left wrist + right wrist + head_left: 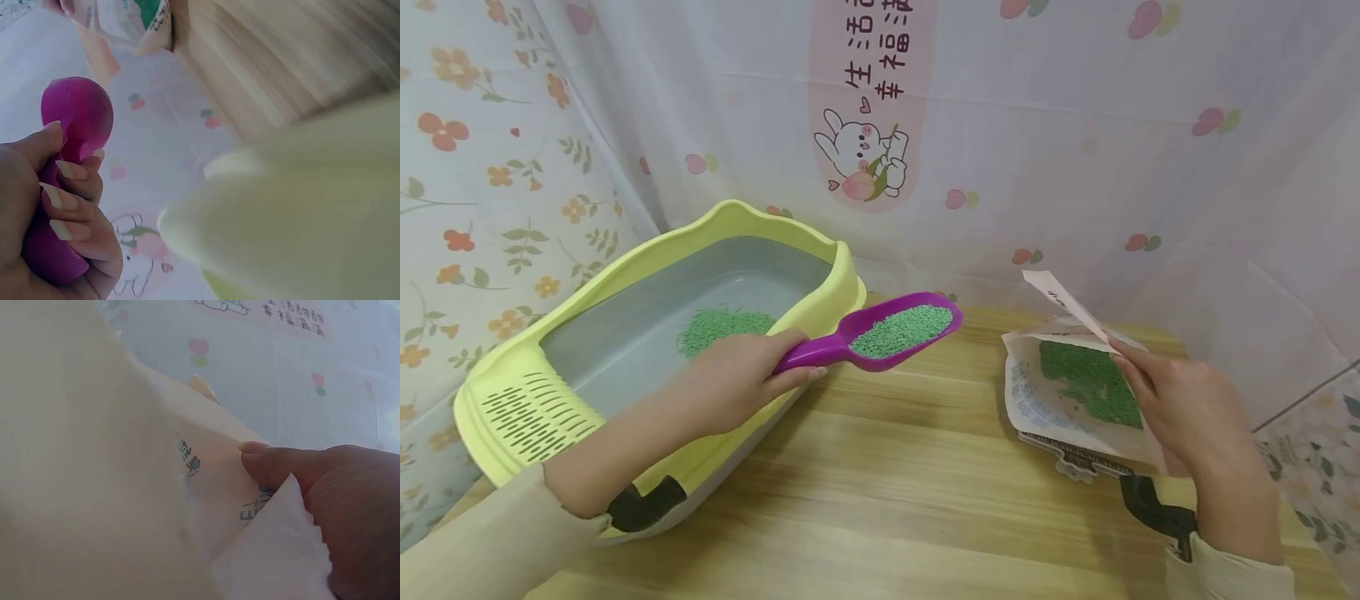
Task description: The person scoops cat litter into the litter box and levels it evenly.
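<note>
My left hand (pixel 741 379) grips the handle of a purple scoop (pixel 880 329), which is heaped with green pellets (pixel 904 332). In the left wrist view the fingers curl round that handle. The scoop hangs just past the right rim of a yellow-green litter box (pixel 842 287). A patch of green pellets lies on the grey floor of the box, partly behind the hand. Over on the right, my right hand (pixel 1187 404) pinches the edge of an opened paper bag (pixel 1026 400). More green pellets (pixel 1093 379) show inside it. In the right wrist view the thumb presses on the printed paper.
Both the box and the bag stand on a wooden table (pixel 880 467). Behind them hangs a white curtain (pixel 1060 167) with a rabbit and fruit prints. A slotted step (pixel 538 412) forms the box's near left end.
</note>
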Available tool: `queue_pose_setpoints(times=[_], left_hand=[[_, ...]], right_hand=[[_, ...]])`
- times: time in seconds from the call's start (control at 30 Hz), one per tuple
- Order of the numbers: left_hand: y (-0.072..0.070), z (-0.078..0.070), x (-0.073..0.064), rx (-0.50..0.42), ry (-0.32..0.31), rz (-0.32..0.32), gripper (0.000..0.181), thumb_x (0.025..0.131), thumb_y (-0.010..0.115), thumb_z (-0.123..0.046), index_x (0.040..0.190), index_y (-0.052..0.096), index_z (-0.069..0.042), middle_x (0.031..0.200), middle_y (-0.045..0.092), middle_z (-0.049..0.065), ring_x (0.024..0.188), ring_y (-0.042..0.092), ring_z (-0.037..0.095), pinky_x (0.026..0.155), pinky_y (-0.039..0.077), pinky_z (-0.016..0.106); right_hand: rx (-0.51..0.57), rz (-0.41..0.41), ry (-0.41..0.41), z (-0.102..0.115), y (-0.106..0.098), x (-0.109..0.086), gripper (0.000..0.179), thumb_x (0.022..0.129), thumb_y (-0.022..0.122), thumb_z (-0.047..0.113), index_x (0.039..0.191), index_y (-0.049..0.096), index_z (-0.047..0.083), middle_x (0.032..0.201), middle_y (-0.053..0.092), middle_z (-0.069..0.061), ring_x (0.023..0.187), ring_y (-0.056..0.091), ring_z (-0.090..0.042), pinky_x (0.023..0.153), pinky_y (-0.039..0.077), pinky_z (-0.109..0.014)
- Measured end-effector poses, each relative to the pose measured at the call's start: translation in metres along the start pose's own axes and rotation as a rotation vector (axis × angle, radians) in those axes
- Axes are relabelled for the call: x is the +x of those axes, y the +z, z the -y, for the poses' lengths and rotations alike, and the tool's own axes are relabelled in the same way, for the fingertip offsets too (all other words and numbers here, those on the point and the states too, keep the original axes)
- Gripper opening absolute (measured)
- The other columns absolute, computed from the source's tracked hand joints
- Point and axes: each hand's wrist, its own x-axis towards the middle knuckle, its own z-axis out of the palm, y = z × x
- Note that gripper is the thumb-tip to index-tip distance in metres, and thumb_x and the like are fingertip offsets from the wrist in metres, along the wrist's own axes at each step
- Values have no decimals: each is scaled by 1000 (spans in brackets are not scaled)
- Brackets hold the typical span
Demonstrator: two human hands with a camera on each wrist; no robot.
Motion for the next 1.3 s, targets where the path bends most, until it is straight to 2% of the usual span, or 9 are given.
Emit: queue_pose_setpoints(times=[0.13, 0.33, 0.63, 0.77, 0.93, 1.13, 1.3], left_hand=[[-11, 11, -4, 36, -6, -27, 28, 99, 64, -42, 90, 54, -17, 65, 45, -2, 58, 42, 13, 57, 35, 28], [-31, 33, -8, 21, -51, -48, 29, 100, 61, -45, 93, 54, -17, 66, 44, -2, 61, 41, 13, 57, 34, 29], [-57, 71, -4, 53, -107, -70, 34, 102, 57, -46, 92, 54, -13, 65, 43, 0, 58, 43, 15, 54, 35, 29], [-59, 87, -5, 60, -106, -76, 31, 101, 60, -42, 90, 53, -14, 65, 42, 0, 58, 41, 14, 54, 34, 28], [-58, 104, -8, 63, -74, -68, 31, 102, 60, -38, 86, 50, -13, 65, 40, -1, 58, 38, 12, 56, 33, 26], [-57, 120, -13, 90, -83, -57, 31, 102, 60, -37, 85, 52, -13, 65, 41, -2, 58, 37, 10, 56, 33, 25], [-56, 131, -17, 123, -102, -32, 31, 103, 58, -37, 85, 51, -12, 66, 40, -2, 59, 37, 11, 57, 33, 26]], right_hand=[[-4, -6, -6, 1, 0, 0, 42, 109, 45, 35, 144, 56, 13, 59, 37, -2, 54, 33, -18, 53, 24, -31], [-3, -24, -20, 2, -1, 2, 42, 109, 46, 34, 142, 57, 12, 58, 37, -2, 53, 31, -18, 52, 23, -31], [-13, -24, -19, 3, -1, 4, 41, 108, 47, 34, 139, 60, 11, 58, 38, -1, 54, 35, -19, 53, 24, -31], [-16, -13, -14, 3, 0, 5, 41, 108, 48, 34, 139, 61, 10, 58, 39, -1, 55, 37, -19, 54, 25, -32], [-19, -12, -18, 3, 0, 5, 41, 108, 47, 34, 141, 59, 13, 58, 39, -1, 56, 38, -19, 54, 26, -32], [-14, -13, -20, 2, 1, 3, 41, 108, 47, 34, 141, 59, 12, 59, 39, -1, 55, 35, -18, 54, 25, -31], [-1, 26, 6, 1, -1, 3, 44, 109, 44, 37, 141, 58, 10, 60, 40, -2, 56, 36, -18, 54, 25, -32]])
